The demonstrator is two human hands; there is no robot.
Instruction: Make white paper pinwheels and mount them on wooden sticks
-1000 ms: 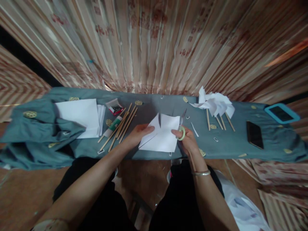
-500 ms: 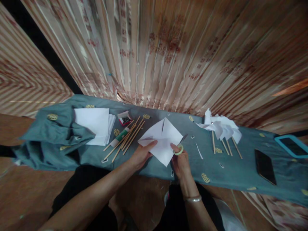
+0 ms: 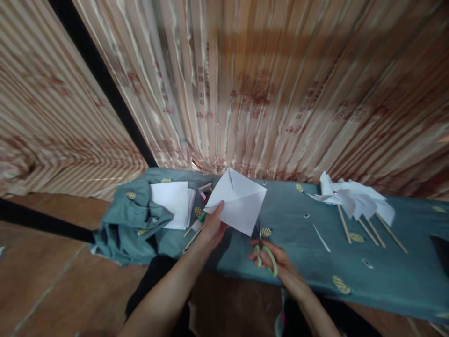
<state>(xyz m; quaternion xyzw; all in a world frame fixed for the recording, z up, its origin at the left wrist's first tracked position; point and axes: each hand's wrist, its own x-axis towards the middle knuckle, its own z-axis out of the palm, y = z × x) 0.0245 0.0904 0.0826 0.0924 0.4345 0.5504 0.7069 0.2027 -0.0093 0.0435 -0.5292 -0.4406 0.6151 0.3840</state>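
A square white sheet of paper (image 3: 242, 201) is pinched at its left side by my left hand (image 3: 214, 229). A slit runs in from its top corner, and creases cross it. My right hand (image 3: 277, 262) holds scissors (image 3: 268, 260) with pale green handles, fingers around the loops. Their blades point up beside the paper's lower right edge; whether they touch it I cannot tell. Behind the paper, a small red and white box (image 3: 205, 191), a green and white tube (image 3: 199, 221) and wooden sticks (image 3: 192, 239) are partly hidden.
A stack of white paper (image 3: 171, 203) lies at left, partly under bunched cloth (image 3: 129, 229). White paper pinwheels (image 3: 358, 196) on sticks lie at right. A thin paper strip (image 3: 322, 238) rests on the green cloth (image 3: 298, 243). A dark phone (image 3: 442, 252) shows at the right edge.
My right hand has let go of the paper and moved down, turning the scissors so the blades point up. The left hand has raised and turned the sheet. The view has shifted left.
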